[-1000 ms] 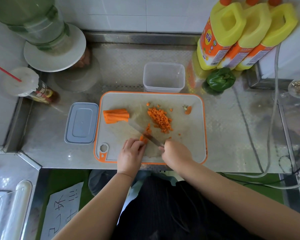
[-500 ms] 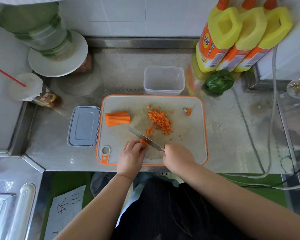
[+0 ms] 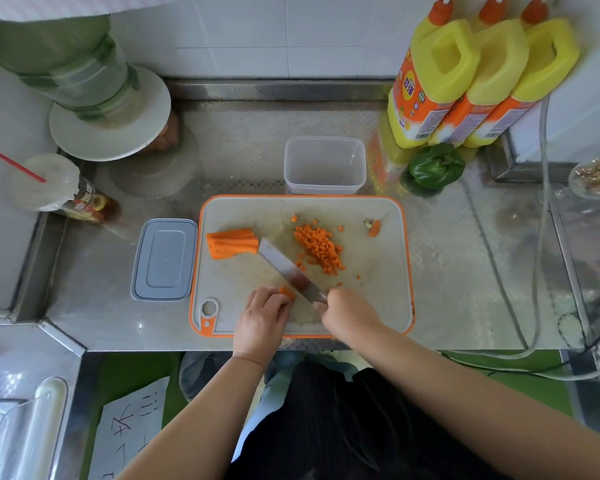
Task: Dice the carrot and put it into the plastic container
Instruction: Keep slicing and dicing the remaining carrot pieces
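Orange dice (image 3: 319, 249) lie heaped on the board (image 3: 378, 306), beyond the right hand (image 3: 349, 311), whose fingers curl around the knife (image 3: 291, 273) handle. Its blade slants away toward the sticks (image 3: 232, 243), a bundle lying beyond the left hand (image 3: 262, 318). Left fingers (image 3: 278, 299) curl down on a small carrot piece (image 3: 286, 291), just beside the blade. Past the board, well beyond both hands, the container (image 3: 324, 166) stands on the counter (image 3: 465, 271), its lid (image 3: 164, 259) left of the board.
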Available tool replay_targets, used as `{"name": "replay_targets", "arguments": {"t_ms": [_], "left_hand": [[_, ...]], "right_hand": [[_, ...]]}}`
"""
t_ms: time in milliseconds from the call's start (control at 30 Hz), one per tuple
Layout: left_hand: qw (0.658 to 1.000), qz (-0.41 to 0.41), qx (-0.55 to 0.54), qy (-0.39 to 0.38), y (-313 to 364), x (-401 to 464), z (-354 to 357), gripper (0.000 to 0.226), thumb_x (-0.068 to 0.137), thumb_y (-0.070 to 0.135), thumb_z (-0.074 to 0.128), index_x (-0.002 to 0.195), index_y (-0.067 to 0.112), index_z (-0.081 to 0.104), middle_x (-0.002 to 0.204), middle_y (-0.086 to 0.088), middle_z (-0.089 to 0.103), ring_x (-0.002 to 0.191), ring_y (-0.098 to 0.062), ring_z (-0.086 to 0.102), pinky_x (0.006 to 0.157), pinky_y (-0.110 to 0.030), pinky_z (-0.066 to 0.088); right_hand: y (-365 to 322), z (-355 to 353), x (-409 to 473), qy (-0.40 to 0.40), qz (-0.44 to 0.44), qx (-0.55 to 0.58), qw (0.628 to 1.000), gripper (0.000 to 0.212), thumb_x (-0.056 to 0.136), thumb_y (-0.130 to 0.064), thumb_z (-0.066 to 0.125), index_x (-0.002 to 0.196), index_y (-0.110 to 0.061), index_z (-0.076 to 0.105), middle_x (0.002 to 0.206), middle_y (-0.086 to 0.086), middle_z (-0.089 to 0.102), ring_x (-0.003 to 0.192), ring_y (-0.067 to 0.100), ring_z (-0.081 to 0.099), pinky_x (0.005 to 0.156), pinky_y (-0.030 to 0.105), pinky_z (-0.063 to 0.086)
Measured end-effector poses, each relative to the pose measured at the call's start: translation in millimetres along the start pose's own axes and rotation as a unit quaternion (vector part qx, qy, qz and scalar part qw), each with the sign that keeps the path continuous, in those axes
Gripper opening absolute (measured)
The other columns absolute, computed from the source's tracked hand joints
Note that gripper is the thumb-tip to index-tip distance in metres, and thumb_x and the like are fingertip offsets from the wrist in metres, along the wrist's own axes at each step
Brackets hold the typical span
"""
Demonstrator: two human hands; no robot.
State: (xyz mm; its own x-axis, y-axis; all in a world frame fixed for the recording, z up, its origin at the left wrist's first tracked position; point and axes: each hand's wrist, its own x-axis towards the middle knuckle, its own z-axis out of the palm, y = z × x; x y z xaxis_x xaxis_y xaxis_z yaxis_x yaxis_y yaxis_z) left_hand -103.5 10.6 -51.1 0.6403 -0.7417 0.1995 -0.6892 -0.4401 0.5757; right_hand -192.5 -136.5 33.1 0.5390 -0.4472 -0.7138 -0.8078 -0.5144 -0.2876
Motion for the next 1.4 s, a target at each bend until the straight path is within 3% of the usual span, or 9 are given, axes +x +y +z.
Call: {"name": "replay_targets", "arguments": {"t_ms": [67, 233, 400, 633, 767, 967, 1100, 1233, 1400], "left_hand": [[1.0, 0.001, -0.004, -0.004, 0.9, -1.0, -1.5, 0.021, 0.088, 0.025, 0.056, 0.081, 0.01, 0.069, 0.09, -0.001, 0.06, 0.083, -0.018, 0.052, 0.065, -0.027, 0.048], [1.0, 0.018, -0.004, -0.003, 0.8, -5.5, -4.5, 0.019, 0.089, 0.022, 0.057, 0.086, 0.009, 0.07, 0.095, -0.001, 0.06, 0.086, -0.021, 0.053, 0.072, -0.027, 0.046], [0.999, 0.03, 0.006, -0.009, -0.2, -4.0, -7.3, 0.02, 0.089, 0.021, 0.056, 0.085, 0.007, 0.069, 0.095, -0.003, 0.061, 0.086, -0.021, 0.051, 0.074, -0.026, 0.044], [1.0, 0.021, -0.006, -0.006, -2.5, -0.8, -2.8, 0.022, 0.088, 0.023, 0.057, 0.081, 0.006, 0.07, 0.09, -0.003, 0.063, 0.083, -0.018, 0.053, 0.069, -0.025, 0.044], [1.0, 0.019, -0.008, -0.011, -3.4, -0.7, -2.3, 0.021, 0.088, 0.022, 0.057, 0.083, 0.007, 0.07, 0.089, -0.003, 0.062, 0.083, -0.017, 0.052, 0.069, -0.025, 0.044], [0.999, 0.025, 0.01, -0.017, -1.9, -2.7, -6.2, 0.023, 0.089, 0.024, 0.055, 0.085, 0.008, 0.071, 0.09, -0.004, 0.062, 0.084, -0.019, 0.054, 0.065, -0.03, 0.049], [0.999, 0.038, 0.018, -0.01, 1.8, -5.0, -10.6, 0.021, 0.09, 0.022, 0.058, 0.089, 0.007, 0.072, 0.095, -0.004, 0.062, 0.087, -0.021, 0.055, 0.066, -0.028, 0.048], [0.998, 0.049, 0.037, -0.025, 3.4, -6.9, -11.9, 0.023, 0.09, 0.024, 0.054, 0.09, 0.007, 0.071, 0.097, -0.005, 0.062, 0.09, -0.021, 0.052, 0.066, -0.03, 0.049], [0.998, 0.039, 0.029, -0.028, -0.6, -5.8, -7.2, 0.027, 0.091, 0.023, 0.051, 0.086, 0.005, 0.071, 0.097, -0.006, 0.063, 0.089, -0.021, 0.053, 0.069, -0.031, 0.049]], "right_hand": [[5.4, -4.5, 1.4, 0.0, -0.004, 0.018, 1.0, 0.031, 0.098, -0.04, 0.044, 0.096, -0.011, 0.055, 0.08, 0.002, 0.056, 0.079, 0.027, 0.058, 0.065, 0.029, 0.042], [4.5, 1.3, -14.4, 0.02, -0.044, -0.03, 0.998, 0.027, 0.101, -0.037, 0.04, 0.091, -0.014, 0.051, 0.067, -0.003, 0.043, 0.071, 0.025, 0.051, 0.061, 0.032, 0.04], [1.6, 6.8, -19.0, 0.039, -0.063, -0.06, 0.995, 0.014, 0.1, -0.024, 0.043, 0.088, -0.016, 0.046, 0.067, -0.002, 0.043, 0.066, 0.023, 0.049, 0.047, 0.027, 0.029], [-8.9, 5.9, -13.3, -0.001, -0.012, -0.079, 0.997, 0.017, 0.091, 0.0, 0.047, 0.101, -0.007, 0.059, 0.072, 0.003, 0.049, 0.072, 0.026, 0.052, 0.061, 0.033, 0.041], [-9.3, 4.4, -6.2, -0.014, -0.003, -0.043, 0.999, 0.013, 0.097, -0.013, 0.048, 0.098, -0.009, 0.06, 0.074, 0.003, 0.053, 0.076, 0.027, 0.057, 0.06, 0.033, 0.041], [1.9, -3.9, -1.5, -0.029, -0.029, 0.01, 0.999, 0.035, 0.1, -0.041, 0.041, 0.096, -0.01, 0.056, 0.082, 0.006, 0.06, 0.077, 0.026, 0.06, 0.066, 0.035, 0.046], [-1.7, 0.8, -12.0, 0.01, -0.047, -0.024, 0.999, 0.029, 0.102, -0.037, 0.039, 0.099, -0.011, 0.052, 0.07, -0.001, 0.046, 0.07, 0.024, 0.051, 0.061, 0.033, 0.038], [-6.0, 4.4, -17.4, 0.044, -0.064, -0.045, 0.996, 0.025, 0.101, -0.03, 0.042, 0.102, -0.008, 0.055, 0.078, 0.004, 0.052, 0.07, 0.026, 0.05, 0.06, 0.033, 0.038], [-9.4, 8.0, -20.6, 0.017, -0.049, -0.081, 0.995, 0.013, 0.095, -0.008, 0.047, 0.105, -0.008, 0.056, 0.07, 0.001, 0.045, 0.068, 0.025, 0.05, 0.059, 0.033, 0.038]]}}
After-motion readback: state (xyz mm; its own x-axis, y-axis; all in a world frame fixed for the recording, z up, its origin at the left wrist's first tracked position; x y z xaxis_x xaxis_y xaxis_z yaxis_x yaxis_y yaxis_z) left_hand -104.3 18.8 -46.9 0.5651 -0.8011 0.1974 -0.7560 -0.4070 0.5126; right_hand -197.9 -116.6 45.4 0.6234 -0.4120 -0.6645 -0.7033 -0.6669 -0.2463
